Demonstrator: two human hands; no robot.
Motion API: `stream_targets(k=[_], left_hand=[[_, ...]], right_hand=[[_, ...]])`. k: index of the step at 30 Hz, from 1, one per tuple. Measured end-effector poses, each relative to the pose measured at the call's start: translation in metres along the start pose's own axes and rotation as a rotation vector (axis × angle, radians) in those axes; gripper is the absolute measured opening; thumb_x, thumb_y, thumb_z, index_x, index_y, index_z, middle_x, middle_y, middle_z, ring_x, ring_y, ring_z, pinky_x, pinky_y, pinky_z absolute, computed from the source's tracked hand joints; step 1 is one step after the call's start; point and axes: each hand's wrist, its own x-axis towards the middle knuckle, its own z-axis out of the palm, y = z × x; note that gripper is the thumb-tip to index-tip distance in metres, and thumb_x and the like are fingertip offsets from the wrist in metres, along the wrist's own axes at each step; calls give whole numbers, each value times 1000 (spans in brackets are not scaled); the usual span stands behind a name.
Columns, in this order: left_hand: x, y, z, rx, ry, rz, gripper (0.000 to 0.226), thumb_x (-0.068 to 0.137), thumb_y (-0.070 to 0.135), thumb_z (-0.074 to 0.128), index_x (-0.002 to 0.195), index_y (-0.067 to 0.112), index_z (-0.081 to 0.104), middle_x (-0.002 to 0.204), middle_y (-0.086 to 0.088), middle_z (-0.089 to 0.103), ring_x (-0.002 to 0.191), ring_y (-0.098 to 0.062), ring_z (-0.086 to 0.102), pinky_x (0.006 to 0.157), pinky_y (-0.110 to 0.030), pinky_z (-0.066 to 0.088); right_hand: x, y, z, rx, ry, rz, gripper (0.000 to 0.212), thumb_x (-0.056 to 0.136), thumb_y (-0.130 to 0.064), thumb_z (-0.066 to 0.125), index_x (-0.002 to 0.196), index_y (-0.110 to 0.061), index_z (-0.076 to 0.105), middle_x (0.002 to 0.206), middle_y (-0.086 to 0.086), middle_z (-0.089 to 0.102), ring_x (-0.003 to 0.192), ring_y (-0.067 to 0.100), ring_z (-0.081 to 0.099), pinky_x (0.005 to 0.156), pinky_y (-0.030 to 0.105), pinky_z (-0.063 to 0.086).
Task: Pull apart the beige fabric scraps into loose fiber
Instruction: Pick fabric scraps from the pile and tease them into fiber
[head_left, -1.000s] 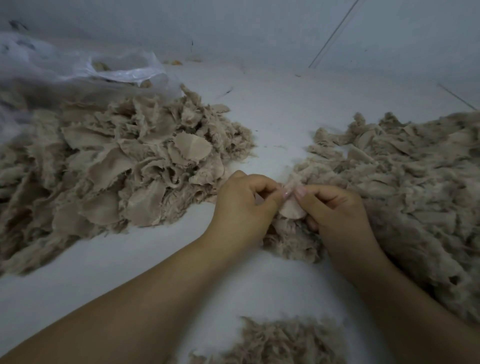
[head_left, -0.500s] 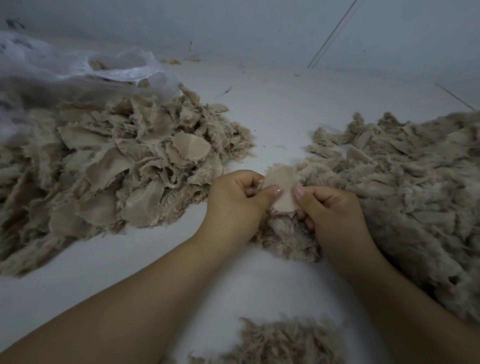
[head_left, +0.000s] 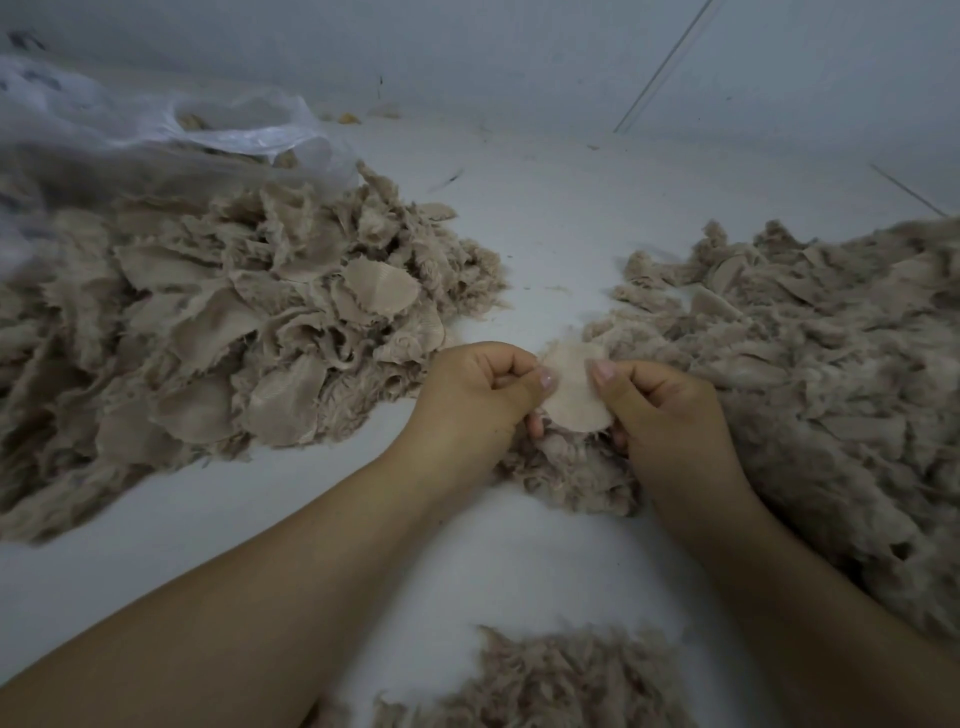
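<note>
Two hands pinch one beige scrap (head_left: 574, 387) above a white bench (head_left: 561, 218).

From the left: a clear bag (head_left: 156, 124) lies behind a heap of scraps (head_left: 234, 322); the left hand (head_left: 478, 400) and right hand (head_left: 660, 410) — thumbs on top, fingers curled beneath — grip opposite edges of the round scrap over a tuft of fiber (head_left: 576, 473); a fiber pile (head_left: 831, 364) spreads at right, a smaller clump (head_left: 545, 680) near the bottom edge.

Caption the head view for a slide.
Both hands, left and right, pinch a round beige scrap between two piles.
</note>
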Motion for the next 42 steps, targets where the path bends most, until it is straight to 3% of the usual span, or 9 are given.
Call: stream_targets(k=[6, 10, 15, 22, 28, 31, 33, 37, 42], left_hand=[[4, 4, -11, -158, 295, 209, 17, 98, 7, 51, 84, 14, 60, 56, -3, 60, 47, -13, 46, 49, -24, 39], [5, -2, -12, -70, 436, 205, 18, 96, 9, 55, 104, 24, 49, 80, -1, 67, 63, -9, 54, 67, -28, 44], [3, -6, -7, 642, 143, 170, 9, 78, 19, 70, 81, 25, 64, 83, 7, 56, 67, -3, 51, 58, -11, 35], [7, 12, -25, 720, -355, 25, 37, 71, -1, 76, 100, 22, 69, 88, 9, 58, 59, 10, 50, 51, -8, 39], [11, 3, -28, 395, -103, 34, 15, 81, -7, 72, 79, 7, 69, 58, -9, 60, 41, -12, 55, 43, -21, 45], [9, -1, -18, 154, -9, 76, 17, 83, -8, 69, 74, 7, 67, 51, -9, 62, 40, -17, 58, 42, -24, 48], [8, -1, -12, 38, 15, 93, 19, 84, -6, 69, 73, 9, 67, 51, -7, 63, 40, -18, 59, 41, -25, 49], [4, -3, -6, 9, 22, 107, 17, 88, -2, 66, 74, 8, 63, 48, -11, 60, 32, -19, 54, 34, -21, 41], [8, -4, -12, -11, 93, 102, 13, 98, 10, 54, 85, 10, 54, 63, -3, 62, 35, -20, 51, 33, -20, 33]], right_hand=[[-4, 2, -1, -72, -183, 1, 10, 83, -16, 76, 74, -20, 74, 54, -8, 59, 44, 3, 45, 43, 15, 38], [2, 7, -2, -88, -39, 46, 23, 87, -6, 71, 70, -20, 72, 54, 0, 56, 46, 11, 41, 43, 19, 36], [-5, 2, -2, -273, -270, -128, 19, 76, -12, 82, 83, -29, 75, 73, -5, 59, 58, 2, 50, 56, 15, 42], [0, 5, -5, -352, -23, -67, 49, 76, 16, 60, 70, -31, 71, 77, -5, 58, 50, 2, 49, 45, 8, 36], [-1, 3, -4, -421, -93, -135, 41, 78, 8, 66, 77, -32, 74, 79, -5, 54, 58, 2, 50, 53, 9, 38], [-3, 1, -2, -459, -165, -173, 10, 75, -30, 82, 79, -34, 73, 77, -8, 56, 67, 0, 53, 62, 8, 37], [-3, 2, -1, -493, -169, -185, 19, 70, -46, 79, 77, -29, 73, 77, -5, 60, 70, 2, 53, 64, 10, 37], [1, 6, -1, -367, -101, -94, 24, 83, -3, 73, 68, -21, 69, 65, -7, 56, 53, 1, 46, 52, 13, 38], [3, 9, -5, -216, -85, 32, 24, 91, 1, 62, 68, 2, 56, 52, -2, 40, 39, 4, 33, 38, 14, 28]])
